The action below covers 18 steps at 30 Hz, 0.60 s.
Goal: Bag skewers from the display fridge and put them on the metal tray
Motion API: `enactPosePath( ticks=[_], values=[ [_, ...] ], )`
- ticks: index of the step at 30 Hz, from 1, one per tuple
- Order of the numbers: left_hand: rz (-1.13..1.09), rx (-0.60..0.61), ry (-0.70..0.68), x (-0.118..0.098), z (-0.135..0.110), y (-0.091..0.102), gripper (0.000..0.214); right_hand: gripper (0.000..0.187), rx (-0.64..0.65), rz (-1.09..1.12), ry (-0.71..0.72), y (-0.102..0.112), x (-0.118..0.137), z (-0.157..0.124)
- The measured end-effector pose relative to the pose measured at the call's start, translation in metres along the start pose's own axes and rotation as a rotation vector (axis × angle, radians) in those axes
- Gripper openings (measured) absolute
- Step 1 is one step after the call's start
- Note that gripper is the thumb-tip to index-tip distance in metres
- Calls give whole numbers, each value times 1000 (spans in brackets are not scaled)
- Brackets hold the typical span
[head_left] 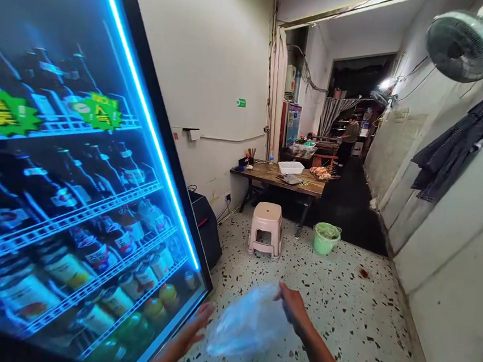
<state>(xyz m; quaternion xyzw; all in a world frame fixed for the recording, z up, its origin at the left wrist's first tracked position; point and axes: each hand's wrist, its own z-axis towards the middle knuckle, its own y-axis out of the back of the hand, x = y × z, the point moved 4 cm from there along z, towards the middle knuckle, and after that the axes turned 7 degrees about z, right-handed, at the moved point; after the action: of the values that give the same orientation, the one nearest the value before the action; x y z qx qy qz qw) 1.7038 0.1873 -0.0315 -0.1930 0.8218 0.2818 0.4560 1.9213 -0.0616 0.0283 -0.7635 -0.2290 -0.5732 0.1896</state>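
My right hand (294,307) pinches the top edge of a thin clear plastic bag (249,324), which hangs blurred in front of me above the floor. Beside the bag's lower left corner, my left hand (190,332) has its fingers stretched out and apart. Whether it touches the bag I cannot tell. Both hands are low in the view, right next to the glass door of a drinks fridge (74,187) lit by a blue strip.
Ahead stand a pink plastic stool (266,229), a green bucket (326,238) and a wooden table (282,179) with a white tray and skewers. A black speaker (206,229) sits by the left wall. A person stands far down the corridor. A fan and a dark garment hang on the right wall.
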Motion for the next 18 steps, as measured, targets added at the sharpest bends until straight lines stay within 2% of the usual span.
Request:
enactPosePath(
  ticks=[2,3,4,6,9,10,12,14,15,17,18],
  values=[
    [166,73,-250,-39,35,-38,94,76,89,-331,137,-20,25,44],
    [254,130,-365,-63,55,-60,100,77,137,-464,179,-27,37,65],
    [331,154,-453,-87,75,-79,98,76,174,-579,199,-31,50,86],
    [469,94,-455,-130,123,-102,62,68,205,-775,209,-26,78,125],
    [587,-83,-371,-192,194,-108,9,44,242,-1069,145,13,111,182],
    [600,-104,-378,-213,215,-109,4,42,246,-1160,102,31,117,201],
    [566,-79,-432,-255,253,-116,14,29,201,-1254,52,68,126,239],
    [430,29,-423,-291,286,-130,15,19,79,-1121,96,101,133,277],
    [335,111,-368,-305,301,-140,12,16,27,-943,109,116,134,295],
    [149,311,-198,-323,329,-163,7,16,10,-437,43,140,132,328],
    [67,401,-115,-329,341,-174,5,25,31,-174,-31,150,129,344]
  ],
)
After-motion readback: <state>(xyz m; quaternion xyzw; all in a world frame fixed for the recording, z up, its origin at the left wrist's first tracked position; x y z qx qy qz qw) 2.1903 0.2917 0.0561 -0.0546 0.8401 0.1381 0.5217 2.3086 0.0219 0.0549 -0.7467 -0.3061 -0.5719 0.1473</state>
